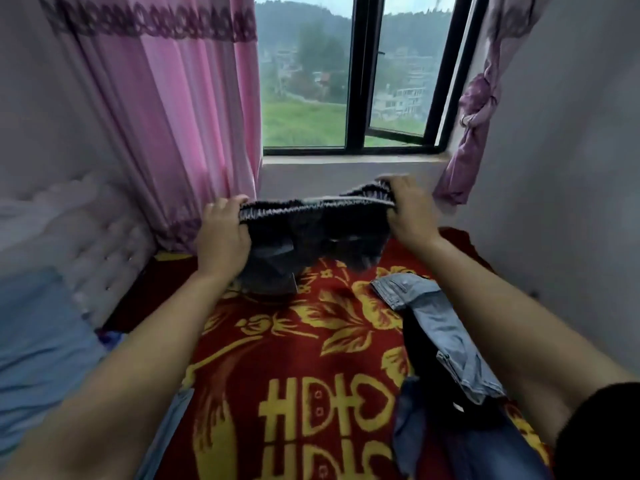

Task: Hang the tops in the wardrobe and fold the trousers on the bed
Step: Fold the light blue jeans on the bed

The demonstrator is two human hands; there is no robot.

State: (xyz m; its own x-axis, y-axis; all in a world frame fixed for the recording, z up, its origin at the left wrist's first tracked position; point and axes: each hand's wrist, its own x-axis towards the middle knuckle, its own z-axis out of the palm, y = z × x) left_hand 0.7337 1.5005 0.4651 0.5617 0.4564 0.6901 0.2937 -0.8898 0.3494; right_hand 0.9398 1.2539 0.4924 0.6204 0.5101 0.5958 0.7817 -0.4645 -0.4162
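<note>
Left hand and right hand each grasp the elastic waistband of dark trousers, spread above the bed's far edge; folding seemingly just starting; jeans lie unfolded along its right edge; wardrobe unseen.

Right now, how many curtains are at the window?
2: a pink curtain hanging left of the window, and a purple curtain knotted at its right. None appears hidden.

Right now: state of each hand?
Left hand: gripping the dark trousers at the waistband.
Right hand: gripping the waistband's other end.
</note>
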